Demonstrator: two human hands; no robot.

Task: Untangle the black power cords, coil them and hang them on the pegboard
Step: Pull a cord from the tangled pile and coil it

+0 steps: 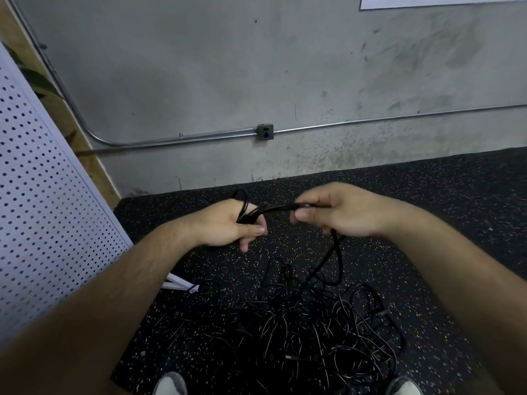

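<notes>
Covering the lower half of the view, a black rubber floor [427, 209] flecked with pale specks meets a scuffed grey concrete wall [199, 67]. A metal conduit [370, 121] runs low along that wall and passes through a small grey outlet box [265, 132], at twelve o'clock from the hands. A white pegboard [42, 195] leans in at nine o'clock, with a wooden strip [11, 32] and a green leaf [42, 81] behind it at ten o'clock. The edge of a white sheet [442, 1] shows at one o'clock. Two grey shoe toes [171, 384] sit at six o'clock.

The power cords are thin and glossy black. Most lie in a tangled pile [299, 332] on the floor at six o'clock, between the shoes and the hands. One cord [285, 207] is held up clear of the floor. The left hand [228, 223] has its fingers curled round a small bunch of loops, one loop standing above the knuckles at twelve o'clock. A short stretch runs toward three o'clock to the right hand [336, 209], which pinches it between thumb and curled fingers. Below that hand the cord drops toward six o'clock into the pile.
</notes>
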